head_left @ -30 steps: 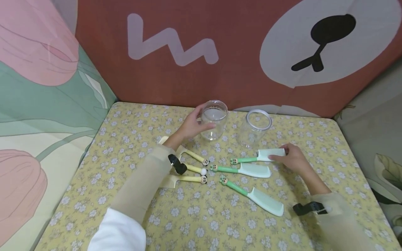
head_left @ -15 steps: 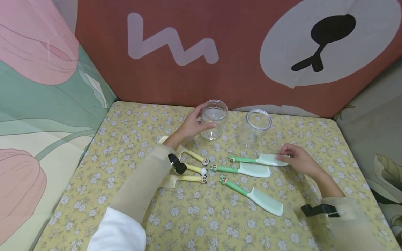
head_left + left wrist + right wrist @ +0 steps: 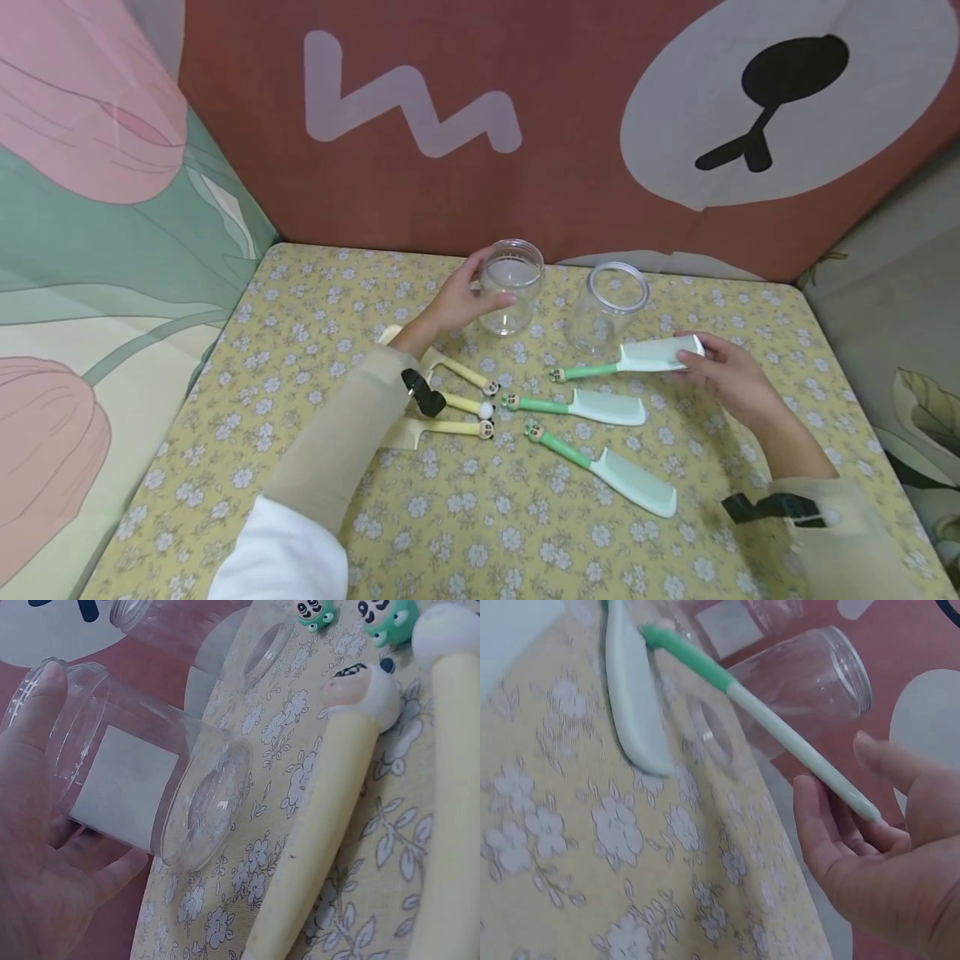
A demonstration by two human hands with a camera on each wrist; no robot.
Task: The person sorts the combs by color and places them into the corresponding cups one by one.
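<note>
My left hand holds a clear jar round its side, thumb in front, the jar standing at the back of the table. In the left wrist view a pale square label shows on that jar. On the right, my right hand holds a green-handled comb by the far end of its pale head. Its handle, tipped with a small character figure, points left. The right wrist view has this comb lying across the curled fingers. Two similar combs lie nearer on the cloth.
A second clear jar with a silvery rim stands just behind the held comb. Several yellow-handled combs lie left of centre, partly hidden under my left forearm. The table has a yellow floral cloth; a red printed backdrop rises behind.
The right hand drew the comb slightly right and turned it so its broad face shows, its head end now higher. My left hand and the jar have stayed put.
</note>
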